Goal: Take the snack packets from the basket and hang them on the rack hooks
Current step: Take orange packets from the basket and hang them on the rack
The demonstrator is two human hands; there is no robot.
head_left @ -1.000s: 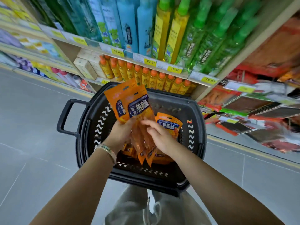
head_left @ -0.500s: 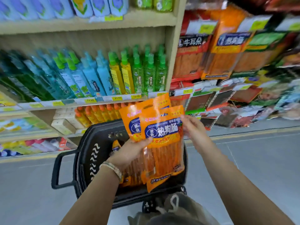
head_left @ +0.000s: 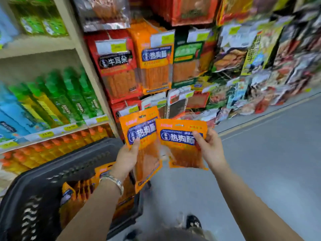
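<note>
Carry step: left hand (head_left: pixel 127 156) pinches one packet (head_left: pixel 142 131), right hand (head_left: pixel 211 146) another (head_left: pixel 180 136). Next: thread hang-hole onto matching rack (head_left: pixel 156 61) hook.

floor (head_left: pixel 269 162): grey, black basket (head_left: pixel 69 165) on it | shelf (head_left: pixel 57 130): green, yellow, blue bottles (head_left: pixel 73 94) upright

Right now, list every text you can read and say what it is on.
"热狗肠": first packet in the left hand, second packet in the right hand, hanging orange packet.
"牛耳朵": hanging red packet.
"23.80": yellow shelf tag, faintly.
Other tags, bottle labels, small print: too blurred.
</note>
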